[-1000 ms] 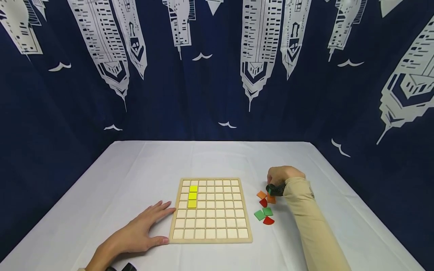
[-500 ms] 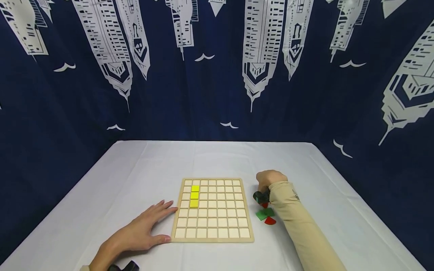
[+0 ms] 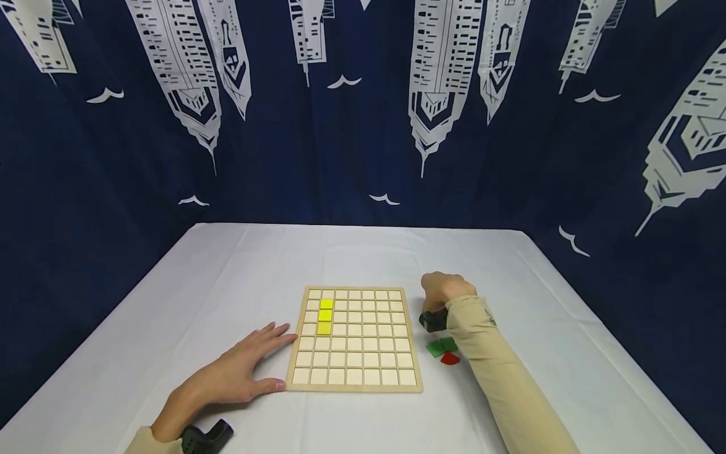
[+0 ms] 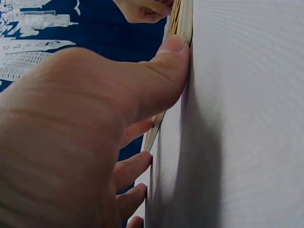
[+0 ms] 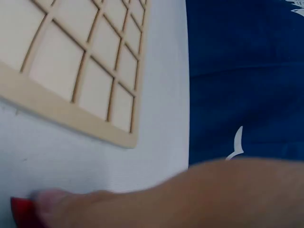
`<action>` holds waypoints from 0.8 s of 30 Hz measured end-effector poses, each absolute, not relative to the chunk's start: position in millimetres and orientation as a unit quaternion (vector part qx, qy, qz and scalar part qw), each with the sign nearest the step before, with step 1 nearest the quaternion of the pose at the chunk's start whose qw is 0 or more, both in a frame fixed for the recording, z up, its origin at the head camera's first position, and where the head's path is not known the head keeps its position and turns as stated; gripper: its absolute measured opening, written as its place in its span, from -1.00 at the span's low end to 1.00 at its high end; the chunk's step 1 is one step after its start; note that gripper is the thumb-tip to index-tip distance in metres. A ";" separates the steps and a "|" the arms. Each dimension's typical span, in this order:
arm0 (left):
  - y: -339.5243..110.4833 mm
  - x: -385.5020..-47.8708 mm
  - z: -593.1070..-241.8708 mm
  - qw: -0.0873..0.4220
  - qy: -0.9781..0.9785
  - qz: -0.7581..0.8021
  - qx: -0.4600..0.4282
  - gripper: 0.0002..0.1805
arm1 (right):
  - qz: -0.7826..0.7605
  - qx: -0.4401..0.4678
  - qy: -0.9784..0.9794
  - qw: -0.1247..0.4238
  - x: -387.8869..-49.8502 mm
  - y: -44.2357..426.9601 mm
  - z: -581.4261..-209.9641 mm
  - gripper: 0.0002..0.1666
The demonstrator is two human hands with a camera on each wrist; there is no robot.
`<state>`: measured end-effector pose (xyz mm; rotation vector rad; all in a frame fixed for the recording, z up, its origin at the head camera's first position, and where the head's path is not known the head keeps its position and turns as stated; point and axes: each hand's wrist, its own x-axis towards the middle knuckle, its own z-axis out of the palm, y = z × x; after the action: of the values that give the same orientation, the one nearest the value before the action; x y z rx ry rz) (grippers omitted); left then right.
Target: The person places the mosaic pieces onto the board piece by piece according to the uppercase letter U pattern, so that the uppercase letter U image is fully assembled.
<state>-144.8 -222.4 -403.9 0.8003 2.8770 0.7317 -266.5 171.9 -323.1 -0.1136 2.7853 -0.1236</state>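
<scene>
A light wooden grid board (image 3: 354, 389) lies on the white table, with several yellow square tiles (image 3: 325, 315) in its second column. My left hand (image 3: 238, 369) rests with spread fingers along the board's left side; in the left wrist view its thumb (image 4: 166, 71) touches the board's edge. Just right of the board, my right hand (image 3: 445, 291) has curled fingers. The right wrist view shows its thumb (image 5: 71, 206) against a red tile (image 5: 23, 209), apparently pinching it; the other fingertips are hidden. The orange tiles seen earlier are covered by this hand and wrist.
Green square tiles (image 3: 442, 347) and a red quarter-circle tile (image 3: 450, 359) lie near the right forearm. Black wrist devices (image 3: 207, 436) sit at both wrists. A dark blue curtain (image 3: 317, 157) with white building prints hangs behind the table (image 3: 255, 252).
My right hand has shifted left, from over the orange tiles toward the board's right edge, covering them and the nearer red tile. The left hand keeps its place at the board.
</scene>
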 end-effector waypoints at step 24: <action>-224.4 -144.5 -405.6 0.035 0.937 0.224 0.266 -0.14 | -0.038 -0.119 0.975 0.184 -267.1 160.5 -325.4 -0.92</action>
<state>-144.5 -224.4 -405.6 0.8183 2.8785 0.6882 -267.1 160.5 -325.4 -0.3350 2.7491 -0.1075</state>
